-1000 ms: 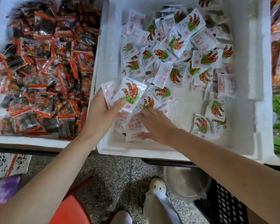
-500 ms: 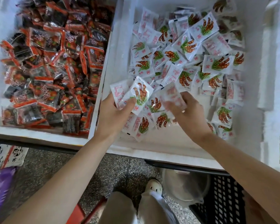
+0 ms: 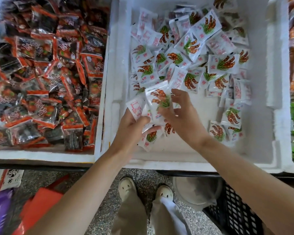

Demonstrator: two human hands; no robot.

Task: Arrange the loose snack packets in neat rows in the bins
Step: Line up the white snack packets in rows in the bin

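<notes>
Judged barely begun | left hand [image 3: 131,128] is clamping a small stack of white packets [image 3: 136,107] over the foam bin [image 3: 176,164] | right hand [image 3: 182,116] is pinching another packet [image 3: 157,100] onto it | loose heap [image 3: 190,53] is lying unsorted, no rows showing

- My left hand [image 3: 131,128] hangs over the near left corner of the white foam bin [image 3: 176,164]. Thumb and fingers are curled round a small fan of white snack packets [image 3: 136,107].
- My right hand [image 3: 183,121] is just beside it, back facing up. Its curled fingertips [image 3: 164,110] and thumb pinch the front packet [image 3: 157,100] of that fan.
- My bare left forearm [image 3: 85,187] rises from the lower left and crosses the bin's near edge.
- My bare right forearm [image 3: 241,168] comes in from the lower right over the same edge.
- Both wrists are roughly straight.
</notes>
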